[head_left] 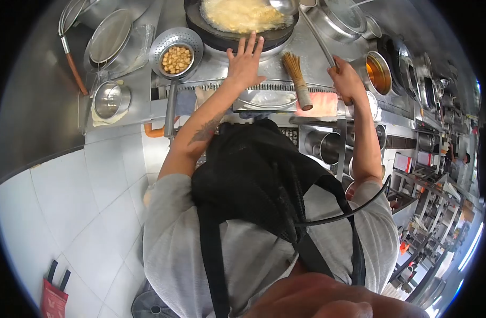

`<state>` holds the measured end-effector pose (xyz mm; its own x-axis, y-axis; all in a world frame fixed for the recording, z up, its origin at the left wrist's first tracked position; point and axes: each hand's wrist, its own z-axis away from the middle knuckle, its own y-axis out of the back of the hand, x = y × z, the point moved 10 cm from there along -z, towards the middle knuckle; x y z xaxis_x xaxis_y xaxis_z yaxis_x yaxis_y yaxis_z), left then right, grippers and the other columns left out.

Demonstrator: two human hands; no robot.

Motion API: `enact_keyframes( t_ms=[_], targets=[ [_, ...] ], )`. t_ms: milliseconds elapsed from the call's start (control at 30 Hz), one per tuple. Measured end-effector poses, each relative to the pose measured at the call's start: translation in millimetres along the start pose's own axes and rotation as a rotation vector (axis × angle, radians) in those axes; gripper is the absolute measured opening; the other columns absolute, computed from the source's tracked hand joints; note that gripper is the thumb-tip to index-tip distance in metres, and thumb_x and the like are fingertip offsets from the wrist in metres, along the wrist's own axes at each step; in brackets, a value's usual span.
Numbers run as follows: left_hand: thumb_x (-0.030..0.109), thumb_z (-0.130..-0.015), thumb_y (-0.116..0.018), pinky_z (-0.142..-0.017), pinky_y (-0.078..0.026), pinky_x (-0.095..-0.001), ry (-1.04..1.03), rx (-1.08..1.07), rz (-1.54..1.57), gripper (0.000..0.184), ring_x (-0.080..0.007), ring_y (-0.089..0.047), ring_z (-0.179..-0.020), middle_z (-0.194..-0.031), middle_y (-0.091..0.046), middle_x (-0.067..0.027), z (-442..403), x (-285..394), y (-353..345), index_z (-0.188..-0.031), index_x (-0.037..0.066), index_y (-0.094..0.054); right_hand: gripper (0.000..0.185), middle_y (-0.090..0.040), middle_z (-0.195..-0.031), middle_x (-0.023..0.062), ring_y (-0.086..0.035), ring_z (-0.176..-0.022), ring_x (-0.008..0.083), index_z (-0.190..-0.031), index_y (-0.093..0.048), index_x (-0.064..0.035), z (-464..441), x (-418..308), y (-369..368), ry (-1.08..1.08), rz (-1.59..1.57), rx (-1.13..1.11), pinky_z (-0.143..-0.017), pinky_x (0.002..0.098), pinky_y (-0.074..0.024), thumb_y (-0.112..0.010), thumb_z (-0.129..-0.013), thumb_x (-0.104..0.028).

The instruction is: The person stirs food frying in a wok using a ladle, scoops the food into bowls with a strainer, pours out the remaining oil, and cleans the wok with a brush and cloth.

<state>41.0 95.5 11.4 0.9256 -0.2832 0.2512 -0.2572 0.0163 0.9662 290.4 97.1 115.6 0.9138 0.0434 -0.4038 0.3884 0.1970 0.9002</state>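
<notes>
My left hand (pixel 246 64) is spread flat, its fingers apart near the front rim of a dark wok (pixel 221 38). Whether the fingertips touch the rim I cannot tell. Pale yellow food in bubbling liquid (pixel 240 15) fills the wok. The long handle of a ladle (pixel 318 37) is in the closed grip of my right hand (pixel 349 80); its metal bowl (pixel 283 5) is over the wok's right side. Between my hands lies a bamboo wok brush (pixel 296 79). Left of the wok, a perforated strainer (pixel 157 50) holds browned chunks (pixel 177 60).
At the right stands a pot of amber liquid (pixel 378 73), with a lidded steel pot (pixel 341 18) behind it. A pink cloth (pixel 323 104) lies on the counter's front edge. A steel bowl (pixel 109 99), a mesh sieve (pixel 111 37) and a wooden-handled whisk (pixel 73 63) are at the left.
</notes>
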Motion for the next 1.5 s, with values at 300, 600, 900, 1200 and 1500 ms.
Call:
enact_keyframes(
  t_ms=[300,600,900,1200,1500],
  targets=[
    [0.058,-0.063,-0.084,-0.111,-0.017,-0.0693,0.005,-0.014,0.041,0.129,-0.0351,-0.007,-0.151,-0.165,0.003,-0.0111,-2.3,0.4,-2.6,-0.159,0.019,-0.006,0.048,-0.069,-0.087,0.0228,-0.069,-0.068,0.0322,-0.133,-0.053,0.0022,-92.5,9.6,-89.3,-0.121,-0.138,-0.022,-0.067,0.0434,-0.055,-0.053,-0.091,-0.022],
    [0.05,-0.062,-0.086,-0.109,-0.019,-0.0716,0.015,0.049,0.063,0.125,-0.0352,-0.011,-0.15,-0.165,-0.003,-0.0105,1.6,2.7,1.8,-0.158,0.017,-0.012,0.04,-0.041,-0.069,-0.005,-0.038,-0.046,-0.0015,-0.136,-0.042,0.0058,-34.0,-41.1,-145.6,-0.327,-1.879,-1.058,-0.035,0.014,-0.0279,-0.05,-0.1,-0.009],
    [0.049,-0.062,-0.086,-0.105,-0.025,-0.072,0.016,0.034,0.058,0.125,-0.0353,-0.017,-0.148,-0.165,-0.005,-0.0113,2.1,1.2,2.9,-0.158,0.016,-0.012,0.048,-0.043,-0.071,-0.004,-0.037,-0.046,0.0008,-0.139,-0.043,0.0012,34.9,-16.5,-93.3,-0.281,-1.212,-0.576,-0.037,0.0161,-0.029,-0.05,-0.092,-0.005],
    [0.048,-0.062,-0.086,-0.104,-0.028,-0.0709,-0.013,0.064,0.078,0.123,-0.0362,-0.019,-0.147,-0.165,-0.006,-0.0112,3.7,2.1,2.5,-0.157,0.014,-0.016,0.059,-0.05,-0.068,-0.0005,-0.044,-0.046,0.0073,-0.146,-0.037,0.002,74.4,3.4,-41.9,-0.232,-0.652,-0.236,-0.042,0.0236,-0.0359,-0.057,-0.093,-0.012],
    [0.049,-0.064,-0.086,-0.099,-0.028,-0.072,-0.016,0.091,0.102,0.123,-0.0362,-0.018,-0.147,-0.164,-0.006,-0.0124,-1.1,-0.4,0.7,-0.157,0.013,-0.014,0.064,-0.055,-0.069,0.0137,-0.054,-0.061,0.0229,-0.147,-0.046,-0.0178,105.8,2.6,7.8,-0.068,-0.31,-0.082,-0.066,0.0339,-0.0475,-0.061,-0.086,-0.004]
  ],
)
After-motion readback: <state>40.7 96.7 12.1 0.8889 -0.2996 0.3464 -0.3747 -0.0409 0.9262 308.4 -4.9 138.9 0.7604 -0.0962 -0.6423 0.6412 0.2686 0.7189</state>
